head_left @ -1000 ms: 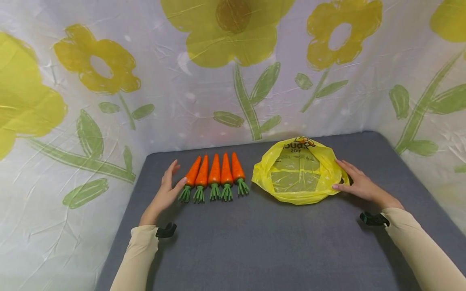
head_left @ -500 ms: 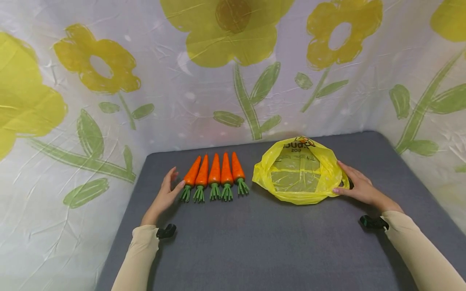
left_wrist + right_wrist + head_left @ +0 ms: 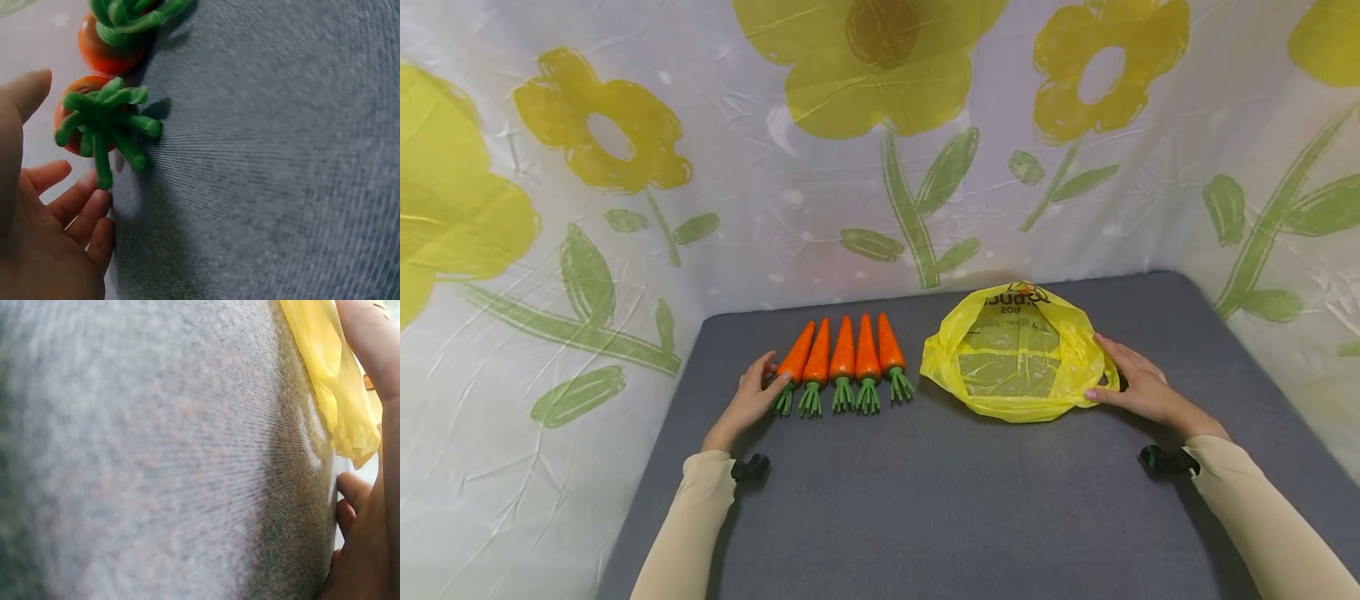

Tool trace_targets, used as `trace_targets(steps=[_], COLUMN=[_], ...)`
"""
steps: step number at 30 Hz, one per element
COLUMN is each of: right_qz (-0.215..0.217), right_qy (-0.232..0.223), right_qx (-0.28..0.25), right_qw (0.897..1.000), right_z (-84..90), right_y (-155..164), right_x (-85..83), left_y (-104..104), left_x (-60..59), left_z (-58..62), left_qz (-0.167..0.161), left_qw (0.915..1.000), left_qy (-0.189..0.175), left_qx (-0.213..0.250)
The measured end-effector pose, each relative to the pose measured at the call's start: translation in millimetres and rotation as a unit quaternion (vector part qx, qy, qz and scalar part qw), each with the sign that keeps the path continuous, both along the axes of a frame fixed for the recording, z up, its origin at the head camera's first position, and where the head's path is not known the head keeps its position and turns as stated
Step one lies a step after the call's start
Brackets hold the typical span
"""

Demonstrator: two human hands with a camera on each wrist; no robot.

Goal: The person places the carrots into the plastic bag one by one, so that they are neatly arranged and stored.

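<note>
Head view: leftmost carrot lies beside spread left grip, yellow bag against spread right grip.

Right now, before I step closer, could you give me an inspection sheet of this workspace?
Surface: grey table with a woven, fabric-like texture.
Job's things: five orange carrots in a row, green tops toward the person; to their right, a yellow plastic bag with its mouth open.
Clutter: nothing seen.
Grips: left hand at the leftmost carrot, fingers loose, contact unclear; right hand at the bag's right edge, thumb and index finger apart.
Cables: nothing seen; a black device at each wrist.
Surroundings: white sheet printed with yellow flowers, behind and on both sides.
</note>
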State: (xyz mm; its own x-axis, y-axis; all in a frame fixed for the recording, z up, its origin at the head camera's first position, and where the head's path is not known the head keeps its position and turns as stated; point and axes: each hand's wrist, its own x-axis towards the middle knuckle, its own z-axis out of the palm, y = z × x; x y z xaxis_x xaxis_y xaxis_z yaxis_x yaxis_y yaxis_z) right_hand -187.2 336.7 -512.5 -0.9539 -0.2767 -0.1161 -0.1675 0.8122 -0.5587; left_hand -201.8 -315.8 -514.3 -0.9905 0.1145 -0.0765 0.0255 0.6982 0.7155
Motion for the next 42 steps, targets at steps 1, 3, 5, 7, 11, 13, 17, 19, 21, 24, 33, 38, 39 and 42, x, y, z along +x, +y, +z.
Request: trace_targets(steps=[1,3,5,7,11,13,17,19,21,24,33,38,39,42], right_qz=[-0.001,-0.001,-0.002,-0.002,-0.002,-0.002,-0.002,-0.002,-0.002,-0.003,-0.005,-0.006,-0.007,-0.006], right_qy=[-0.001,-0.002,0.000,0.000,0.000,0.001,0.001,-0.001,0.000,0.000,-0.005,-0.005,-0.005,-0.003], right_qx=[0.001,0.002,0.001,0.001,0.003,0.004,0.006,0.009,0.012,0.011,0.012,0.016,0.016,0.018], right_qw=[1.000,1.000,1.000,1.000,1.000,1.000,1.000,1.000,1.000,1.000,1.000,1.000,1.000,1.000], right_z=[-0.3,-0.9,-1.4,-1.9,-2.4,-2.3,-2.5,-3.0,-3.0,-2.4,-1.3,-1.7,-1.7,-2.3], right_y=[0,0,0,1,1,0,1,1,1,1,1,0,0,0], right_x=[0.2,0.3,0.4,0.3,0.1,0.0,-0.8,-1.5,-1.9,-1.7,-0.1,-0.3,-0.3,-0.4], left_y=[0,0,0,1,1,1,3,3,4,6,8,11,12,14], left_x=[-0.3,-1.0,-1.8,-2.7,-5.5,-7.9,-12.3,-14.0,-15.2,-17.1,-20.2,-20.1,-19.9,-19.4], left_z=[-0.8,-1.0,-0.2,1.9,8.0,10.7,14.5,15.1,14.9,13.1,9.5,11.0,11.4,12.4], left_qz=[-0.002,-0.005,-0.007,-0.008,-0.015,-0.020,-0.029,-0.033,-0.036,-0.044,-0.046,-0.042,-0.041,-0.044], left_qw=[1.0000,0.9999,0.9999,0.9998,0.9989,0.9982,0.9972,0.9969,0.9968,0.9967,0.9974,0.9977,0.9979,0.9978], left_qy=[0.000,0.006,0.003,-0.005,-0.024,-0.027,-0.033,-0.034,-0.037,-0.030,-0.013,-0.009,-0.010,-0.008], left_qx=[-0.004,-0.010,-0.015,-0.020,-0.038,-0.049,-0.060,-0.063,-0.062,-0.061,-0.053,-0.051,-0.048,-0.048])
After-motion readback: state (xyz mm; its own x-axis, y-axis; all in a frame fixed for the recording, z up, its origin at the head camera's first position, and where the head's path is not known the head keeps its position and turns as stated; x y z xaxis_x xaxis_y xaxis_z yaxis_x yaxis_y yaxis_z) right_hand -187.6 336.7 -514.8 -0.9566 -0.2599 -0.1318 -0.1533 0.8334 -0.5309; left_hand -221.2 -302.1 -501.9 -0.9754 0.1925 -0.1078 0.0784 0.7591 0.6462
